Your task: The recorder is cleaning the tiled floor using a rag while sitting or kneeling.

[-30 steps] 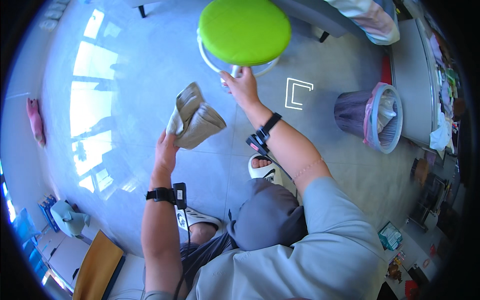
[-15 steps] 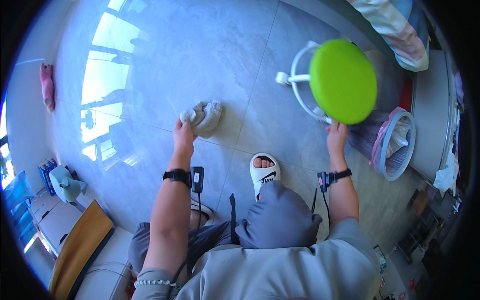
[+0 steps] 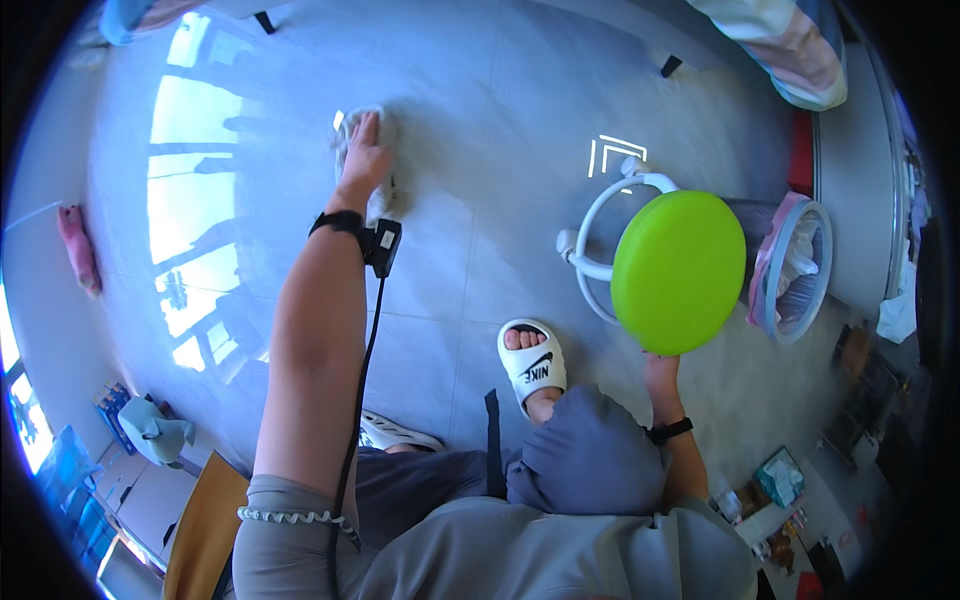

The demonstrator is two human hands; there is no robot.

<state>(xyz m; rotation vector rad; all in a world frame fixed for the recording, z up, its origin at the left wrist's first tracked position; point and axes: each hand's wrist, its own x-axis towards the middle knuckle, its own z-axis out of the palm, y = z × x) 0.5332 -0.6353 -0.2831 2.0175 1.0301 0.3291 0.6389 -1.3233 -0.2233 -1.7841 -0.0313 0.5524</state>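
Note:
My left hand (image 3: 368,160) is stretched out ahead, pressing a light grey fluffy cloth (image 3: 383,200) against the glossy floor. Part of the cloth shows around the fingers and below the palm. On the right stands a round stool with a bright green seat (image 3: 680,272) and a white ring base on casters. My right hand (image 3: 661,372) grips the near edge of that seat; its fingers are mostly hidden beneath it.
A waste bin (image 3: 820,265) with a pink liner stands just right of the stool. My foot in a white slide (image 3: 532,360) is between my arms. A pink plush toy (image 3: 78,248) lies by the left wall. Another person's sleeve (image 3: 790,50) shows at upper right.
My left hand has moved forward with the cloth, now flattened on the floor. The stool has come nearer to me, with my right hand at its seat edge.

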